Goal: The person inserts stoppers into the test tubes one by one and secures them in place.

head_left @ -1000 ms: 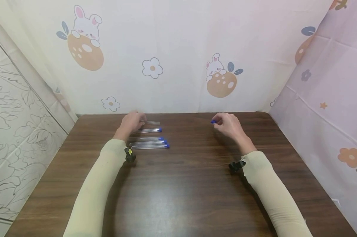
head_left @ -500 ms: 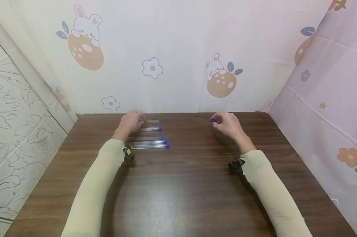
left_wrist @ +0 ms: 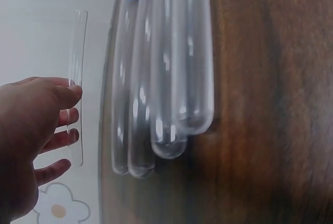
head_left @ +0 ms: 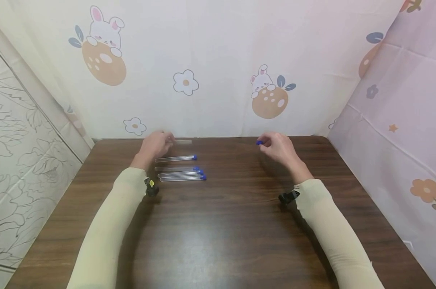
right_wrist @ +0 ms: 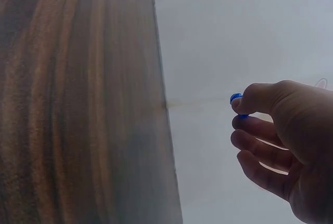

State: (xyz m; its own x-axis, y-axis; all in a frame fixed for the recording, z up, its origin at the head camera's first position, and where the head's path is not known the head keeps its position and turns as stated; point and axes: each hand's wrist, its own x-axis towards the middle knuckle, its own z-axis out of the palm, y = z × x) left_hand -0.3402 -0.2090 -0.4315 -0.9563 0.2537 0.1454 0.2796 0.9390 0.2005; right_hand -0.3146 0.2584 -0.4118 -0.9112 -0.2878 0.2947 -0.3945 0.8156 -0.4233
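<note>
My left hand (head_left: 154, 145) pinches an uncapped clear test tube (left_wrist: 78, 67) between thumb and fingers, near the table's back edge. In the left wrist view the tube's open end is up and its rounded end down, beside the fingers. Across the table, my right hand (head_left: 278, 147) pinches a small blue stopper (head_left: 259, 143) between thumb and forefinger; the right wrist view shows the stopper (right_wrist: 237, 99) partly covered by the thumb. Several clear test tubes with blue stoppers (head_left: 178, 174) lie side by side near the left hand, stoppered ends to the right.
The brown wooden table (head_left: 218, 224) ends at a white printed curtain (head_left: 218, 80) behind both hands. Another patterned curtain (head_left: 402, 120) hangs along the right side. Small black cameras sit on both wrists.
My left hand has moved back and left with the uncapped tube, away from the tubes on the table. The right hand has risen slightly, still holding the stopper.
</note>
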